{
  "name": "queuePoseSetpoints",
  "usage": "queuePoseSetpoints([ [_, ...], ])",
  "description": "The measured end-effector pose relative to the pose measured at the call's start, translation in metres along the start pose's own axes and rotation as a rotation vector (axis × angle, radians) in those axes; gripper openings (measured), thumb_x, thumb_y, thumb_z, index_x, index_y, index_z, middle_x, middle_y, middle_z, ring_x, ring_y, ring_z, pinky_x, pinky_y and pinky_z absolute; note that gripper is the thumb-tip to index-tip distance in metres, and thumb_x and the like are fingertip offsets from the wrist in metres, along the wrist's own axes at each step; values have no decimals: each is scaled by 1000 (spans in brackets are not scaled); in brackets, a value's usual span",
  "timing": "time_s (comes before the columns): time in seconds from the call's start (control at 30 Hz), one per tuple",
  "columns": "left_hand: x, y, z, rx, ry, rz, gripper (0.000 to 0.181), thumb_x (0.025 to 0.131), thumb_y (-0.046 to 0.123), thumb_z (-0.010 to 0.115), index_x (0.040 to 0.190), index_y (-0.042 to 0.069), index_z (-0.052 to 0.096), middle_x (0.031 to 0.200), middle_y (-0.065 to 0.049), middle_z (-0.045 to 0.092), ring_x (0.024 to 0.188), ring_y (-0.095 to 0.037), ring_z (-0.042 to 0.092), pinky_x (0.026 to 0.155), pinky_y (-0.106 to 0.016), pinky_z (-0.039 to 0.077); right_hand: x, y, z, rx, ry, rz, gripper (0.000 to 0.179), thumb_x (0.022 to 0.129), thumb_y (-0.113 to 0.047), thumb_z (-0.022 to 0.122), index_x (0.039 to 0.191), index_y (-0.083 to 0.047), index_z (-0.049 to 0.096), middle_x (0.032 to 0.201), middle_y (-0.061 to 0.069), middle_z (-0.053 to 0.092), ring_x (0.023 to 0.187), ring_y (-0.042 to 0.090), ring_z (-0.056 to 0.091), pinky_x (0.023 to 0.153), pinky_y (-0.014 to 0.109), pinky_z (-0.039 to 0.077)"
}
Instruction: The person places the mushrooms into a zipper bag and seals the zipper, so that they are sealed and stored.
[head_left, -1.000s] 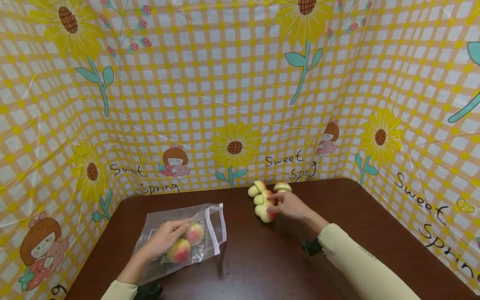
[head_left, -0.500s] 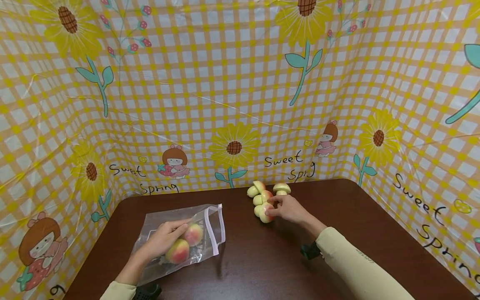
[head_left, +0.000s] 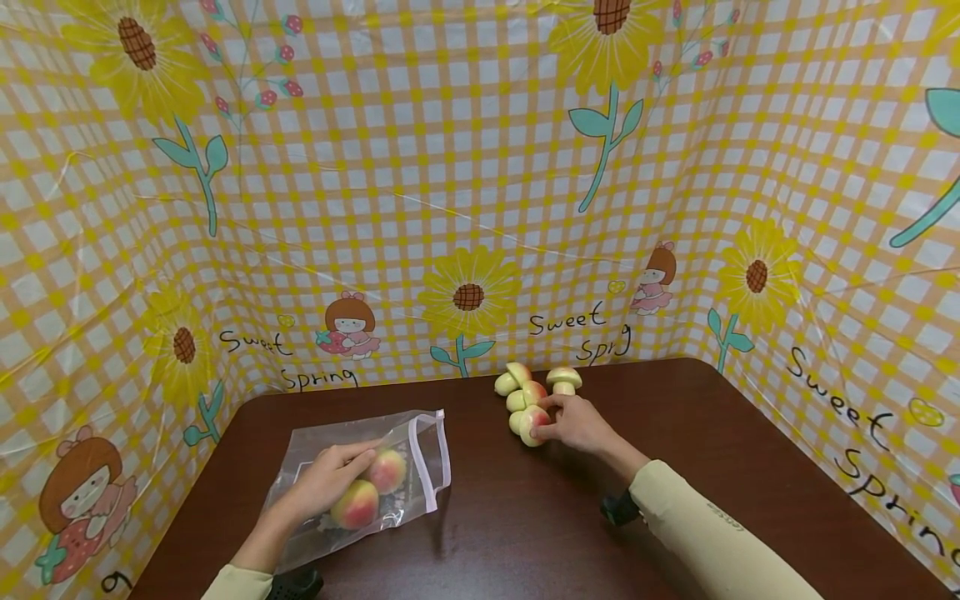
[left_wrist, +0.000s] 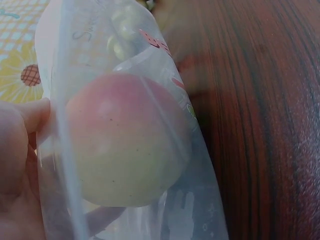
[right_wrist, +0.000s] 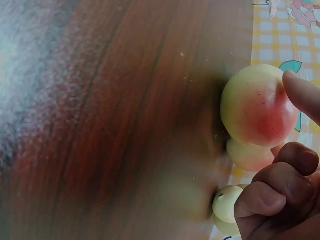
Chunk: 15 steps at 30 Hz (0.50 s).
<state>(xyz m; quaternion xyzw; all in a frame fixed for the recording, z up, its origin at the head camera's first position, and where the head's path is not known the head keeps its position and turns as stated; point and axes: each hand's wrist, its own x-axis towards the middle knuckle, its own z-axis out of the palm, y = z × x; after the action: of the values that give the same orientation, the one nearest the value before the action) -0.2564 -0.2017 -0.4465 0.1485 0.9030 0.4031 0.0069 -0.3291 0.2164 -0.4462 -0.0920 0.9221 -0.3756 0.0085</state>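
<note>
My left hand (head_left: 330,477) holds a clear zip bag (head_left: 420,429) with two red-and-yellow peaches (head_left: 356,505) inside. In the left wrist view a peach (left_wrist: 127,140) shows through the plastic, with my thumb beside it and a finger under it. The zip end of the bag gapes towards the right. Over at the back of the table my right hand (head_left: 581,422) holds the nearest peach (head_left: 531,426) of a group, thumb on its front side. In the right wrist view that peach (right_wrist: 260,105) has a red blush, and my other fingers (right_wrist: 280,180) are curled below it.
Several pale fruits, some red-tinged like this peach (head_left: 534,392), sit clustered beyond my right hand. A mushroom-shaped pale piece (head_left: 564,377) stands right of them. The dark brown table (head_left: 510,533) ends at a checked sunflower cloth (head_left: 480,208) on the back and sides.
My right hand has closed in on the front peach, its thumb now against it. My left hand and the bag have stayed in place.
</note>
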Motion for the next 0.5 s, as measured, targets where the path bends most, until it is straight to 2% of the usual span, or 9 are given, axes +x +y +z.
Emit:
queuePoseSetpoints([
  [0.2,0,2,0,-16,0,4,32,105,31,55,132,24,69,131,-4,68,123,-23,59,107,-54,44,-1,0,2,-29,18,25,60,76,-27,87,125,0,65,74,4,55,63,14,49,58,27,41],
  [0.5,2,-1,3,-28,0,-17,33,105,30,54,133,20,69,131,-4,68,124,-24,59,110,-55,42,-4,-3,4,-16,22,12,56,76,-22,85,122,1,64,73,4,58,62,13,51,59,28,42],
])
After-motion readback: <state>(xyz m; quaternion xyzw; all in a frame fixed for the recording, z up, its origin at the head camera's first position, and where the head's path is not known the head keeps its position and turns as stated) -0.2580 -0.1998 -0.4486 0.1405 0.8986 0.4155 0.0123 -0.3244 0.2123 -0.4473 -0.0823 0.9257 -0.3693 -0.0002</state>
